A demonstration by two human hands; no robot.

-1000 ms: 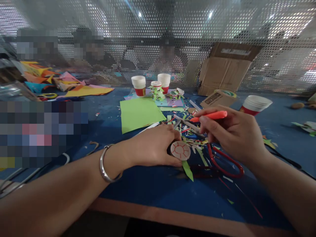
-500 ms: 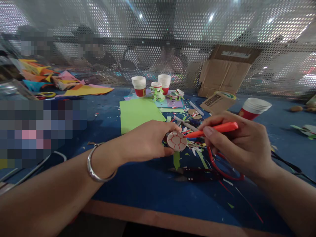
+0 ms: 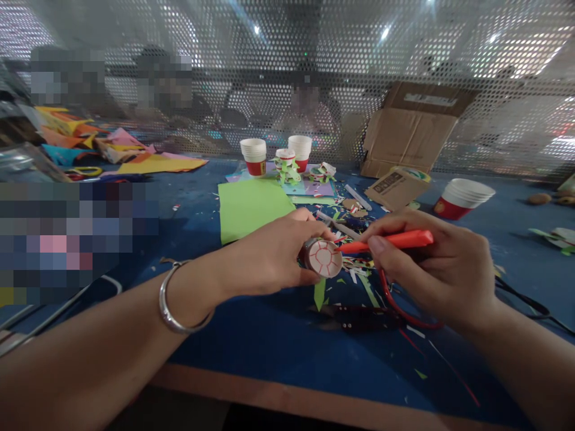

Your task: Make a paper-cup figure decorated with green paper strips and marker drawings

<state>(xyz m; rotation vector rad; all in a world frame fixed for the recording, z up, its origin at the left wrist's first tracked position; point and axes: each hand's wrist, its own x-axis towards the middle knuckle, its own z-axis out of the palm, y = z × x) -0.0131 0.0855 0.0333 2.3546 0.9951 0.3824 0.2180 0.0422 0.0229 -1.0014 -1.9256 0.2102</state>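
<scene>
Round paper piece [image 3: 326,260], marked with red lines, between the hands over the blue table [image 3: 269,341]. The left hand [image 3: 276,257] grasps its side between thumb and fingers; the right hand [image 3: 435,272] pinches one red marker [image 3: 402,240], tip at the rim. The piece is probably light, fairly stiff and crushable, best held by its side. Beyond: one pair of red-handled scissors [image 3: 359,317], one green sheet [image 3: 251,209], three cup stacks [image 3: 254,157], two small paper figures [image 3: 287,169] before the rear stacks.
</scene>
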